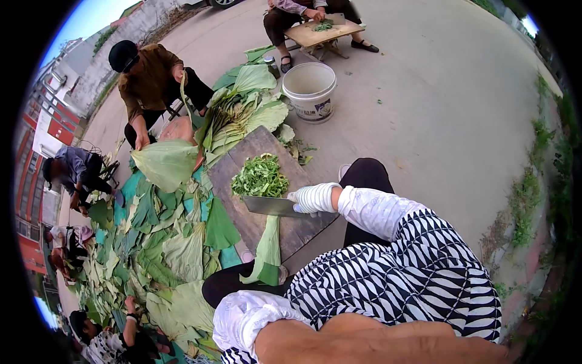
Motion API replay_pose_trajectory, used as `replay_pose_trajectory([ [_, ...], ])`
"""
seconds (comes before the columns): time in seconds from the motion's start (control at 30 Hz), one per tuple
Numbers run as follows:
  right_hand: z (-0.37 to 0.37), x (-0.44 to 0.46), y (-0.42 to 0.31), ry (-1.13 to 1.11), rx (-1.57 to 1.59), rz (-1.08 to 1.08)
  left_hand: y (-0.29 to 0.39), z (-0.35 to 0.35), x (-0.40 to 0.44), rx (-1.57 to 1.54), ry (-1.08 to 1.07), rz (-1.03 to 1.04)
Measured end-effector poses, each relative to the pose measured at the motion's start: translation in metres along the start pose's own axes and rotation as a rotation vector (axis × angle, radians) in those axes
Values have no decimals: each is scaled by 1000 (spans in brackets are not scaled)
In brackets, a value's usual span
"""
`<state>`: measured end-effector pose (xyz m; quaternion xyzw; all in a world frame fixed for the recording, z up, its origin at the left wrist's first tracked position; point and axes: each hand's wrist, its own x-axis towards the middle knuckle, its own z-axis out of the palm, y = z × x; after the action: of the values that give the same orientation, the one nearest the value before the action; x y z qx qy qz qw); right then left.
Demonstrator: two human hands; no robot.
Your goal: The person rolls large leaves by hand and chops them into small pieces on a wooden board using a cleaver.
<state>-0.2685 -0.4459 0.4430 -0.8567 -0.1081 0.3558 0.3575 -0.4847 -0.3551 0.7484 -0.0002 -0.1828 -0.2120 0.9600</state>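
My right hand [314, 198], in a white glove, grips a cleaver [267, 205] with its broad blade standing on the wooden chopping board [300, 233]. Just beyond the blade lies a heap of chopped green leaves [260, 175]. On the near side, a folded strip of large green leaf [267, 249] runs from the board down over my leg. My left hand [388, 341] is bare and very close to the camera at the bottom edge. Its fingers look stretched out, holding nothing I can see, and part of it is cut off by the frame.
Large leaves [182, 252] are spread over a turquoise sheet at left, with a leaf stack [248, 118] beyond the board. A white bucket [309, 91] stands behind. One person [151, 85] holds a big leaf; another works at a small board [324, 33]. Several people sit at left.
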Motion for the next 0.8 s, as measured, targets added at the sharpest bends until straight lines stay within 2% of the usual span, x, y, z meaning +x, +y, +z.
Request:
replay_pose_trajectory([
  [0.07,2,3,4,5,-2,-21,6,-24,1,-55,29,-19],
  [0.13,1,-5,-5,2,49,-14,29,-69,19,549,-665,-372],
  [0.17,4,1,5,8,100,1,4,-61,16,465,-503,220],
  [0.23,4,0,3,5,114,7,69,-122,26,1018,-1093,-210],
  [0.27,4,-2,3,16,134,21,87,-122,37,1531,-1210,-264],
  [0.3,3,-6,3,-6,306,10,93,-120,37,2307,-1096,-423],
  [0.33,7,3,12,-4,321,9,93,-132,30,2939,-699,-489],
  [0.37,16,21,25,24,254,-44,97,-143,28,3307,-456,-244],
  [0.4,17,32,29,53,175,-102,109,-133,34,3080,-568,-22],
  [0.43,20,42,34,32,77,-197,107,-119,33,2422,-496,-15],
  [0.47,20,34,28,20,82,-197,105,-103,27,1766,-398,-13],
  [0.53,2,5,7,-1,85,-68,84,-73,18,1142,-395,61],
  [0.6,-2,-1,0,-28,10,-69,9,-35,20,437,-57,582],
  [0.7,-6,-7,-10,-50,13,20,-13,-32,9,355,-51,664],
  [0.73,-8,-7,-11,-48,-27,-27,-16,-31,5,313,-62,710],
  [0.8,-2,4,-1,-55,54,59,-20,-33,-5,182,-59,784],
])
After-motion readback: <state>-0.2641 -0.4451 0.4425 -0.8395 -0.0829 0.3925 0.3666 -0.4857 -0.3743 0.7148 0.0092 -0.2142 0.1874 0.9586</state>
